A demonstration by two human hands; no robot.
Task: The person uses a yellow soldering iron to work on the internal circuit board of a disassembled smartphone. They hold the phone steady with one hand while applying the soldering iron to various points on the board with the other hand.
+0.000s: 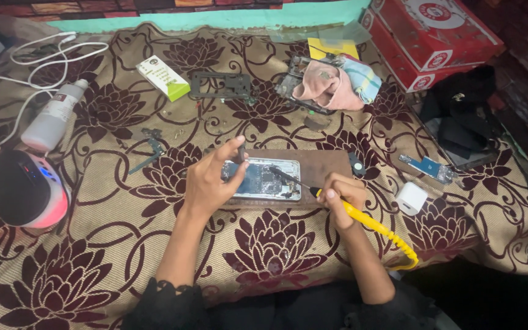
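Floral cloth under brown board: left hand grips opened phone, right hand clasps yellow-handled tool at its edge

Left hand pins the opened blue smartphone on a brown wooden board. Right hand pokes inside it with a yellow-handled soldering iron.

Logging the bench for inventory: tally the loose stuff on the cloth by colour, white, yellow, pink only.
White: 3, plastic bottle, coiled cable, square charger block
Yellow: 2, yellow-handled tool in the right hand, flat yellow sheet
Pink: 1, crumpled pink cloth
Total: 6
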